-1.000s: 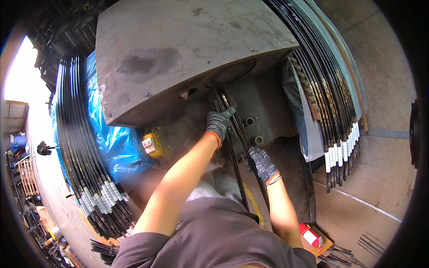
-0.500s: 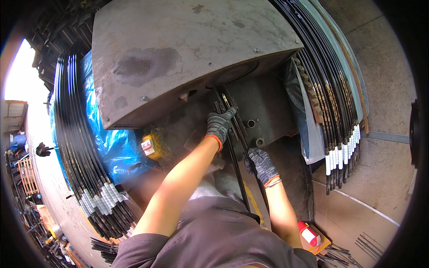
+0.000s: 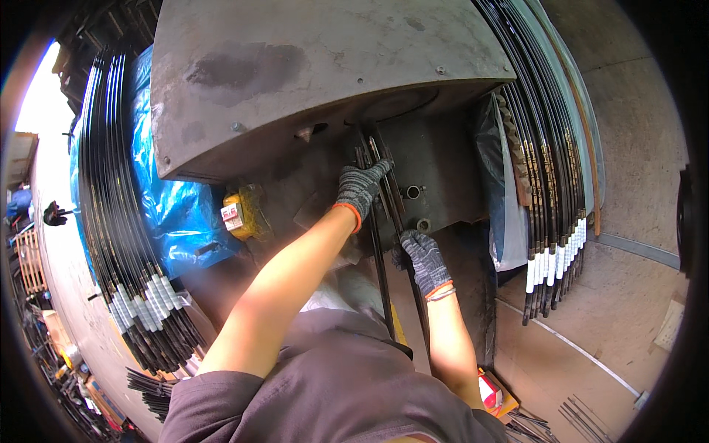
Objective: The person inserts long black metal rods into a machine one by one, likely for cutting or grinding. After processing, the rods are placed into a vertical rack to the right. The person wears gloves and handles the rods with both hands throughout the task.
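By the grey metal box's (image 3: 336, 52) front edge, my stripy-gloved left hand (image 3: 359, 187) and right hand (image 3: 426, 260) curl fingers round long black metal rods (image 3: 396, 213)

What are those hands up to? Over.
Left hand over dark rods; right hand gripping one, lower in view. Metal housing close ahead. Yellow box off left.

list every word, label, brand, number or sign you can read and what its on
No text is legible.
Black rods at right: gold markings, too small to read.
Yellow box: red-and-white patch, too small to read.
Red-and-white object, lower right: any print too blurred.
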`<state>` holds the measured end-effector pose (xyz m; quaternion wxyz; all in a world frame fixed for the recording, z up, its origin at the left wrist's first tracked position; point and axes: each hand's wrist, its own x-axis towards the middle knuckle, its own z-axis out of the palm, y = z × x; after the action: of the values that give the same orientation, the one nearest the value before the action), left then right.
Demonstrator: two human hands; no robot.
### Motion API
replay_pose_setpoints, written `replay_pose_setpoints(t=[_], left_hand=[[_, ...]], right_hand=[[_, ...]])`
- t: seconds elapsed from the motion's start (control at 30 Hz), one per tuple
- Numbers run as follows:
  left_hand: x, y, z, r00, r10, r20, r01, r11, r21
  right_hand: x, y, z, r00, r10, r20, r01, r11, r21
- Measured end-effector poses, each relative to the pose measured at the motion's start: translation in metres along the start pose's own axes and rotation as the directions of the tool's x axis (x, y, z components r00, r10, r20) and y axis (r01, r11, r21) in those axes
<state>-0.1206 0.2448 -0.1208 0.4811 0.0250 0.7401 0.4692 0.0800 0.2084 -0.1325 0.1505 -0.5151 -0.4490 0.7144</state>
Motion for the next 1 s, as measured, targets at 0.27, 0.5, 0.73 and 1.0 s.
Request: replay_pose_setpoints(t=[0.27,0.5,0.73,1.0], left_hand=[[-0.002,0.004,-0.006,0.983,-0.087,0.159,0.092,0.995,-0.024],[0.003,-0.001,-0.004,0.985,-0.097,0.143,0.101,0.995,-0.019],[0.007,-0.004,-0.004,0.983,-0.095,0.154,0.101,0.994,-0.031],[0.001,-0.002,-0.001,0.999,-0.034,0.024,0.035,0.999,-0.019]], right_hand=[[0.002,-0.003,0.002,0.998,0.02,-0.064,-0.019,1.0,0.021],[0.009,0.0,0.001,0.998,-0.014,-0.062,0.012,0.999,-0.038],[0.014,0.002,-0.004,0.807,-0.579,0.113,0.549,0.667,-0.503],[0.013,-0.004,0.003,0.954,-0.299,-0.01,0.28,0.906,-0.317]])
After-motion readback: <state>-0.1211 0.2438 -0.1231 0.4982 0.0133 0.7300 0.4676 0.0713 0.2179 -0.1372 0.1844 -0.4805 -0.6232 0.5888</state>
